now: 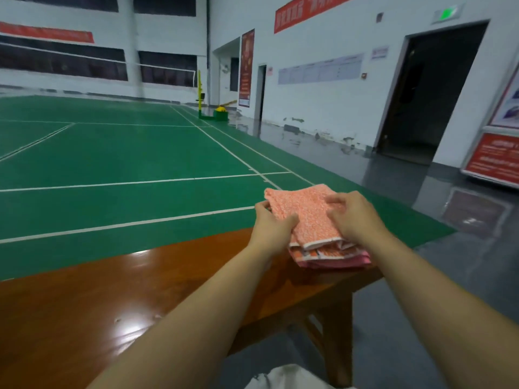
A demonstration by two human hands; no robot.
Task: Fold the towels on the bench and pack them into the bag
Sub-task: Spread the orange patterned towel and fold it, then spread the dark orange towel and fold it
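The room is an indoor sports hall with white walls and dark upper windows. The green court floor (118, 153) is smooth and marked with white boundary lines; a glossy grey floor strip (351, 153) runs along its right side. A green and yellow net post (200, 96) stands at the far court edge. An open dark doorway (427, 94) sits in the right wall, with a lit green exit sign (446, 14) above it. Red banners (45, 33) and a red notice board (494, 158) carry white writing, too blurred to read.

The bench (84, 304) in front of me is glossy reddish-brown wood with a flat top and a strong light reflection. A pale fabric item (280, 377) shows at the bottom edge; I cannot tell what it is.

The towels (309, 217) lie as a folded stack at the far right end of the bench top. The top one is orange with a fine white speckle and a white hem; pink layers show beneath.

My left hand (272, 223) grips the stack's left edge, thumb curled over the top. My right hand (356, 217) rests on the right side, fingers curled onto the cloth and pinching it.
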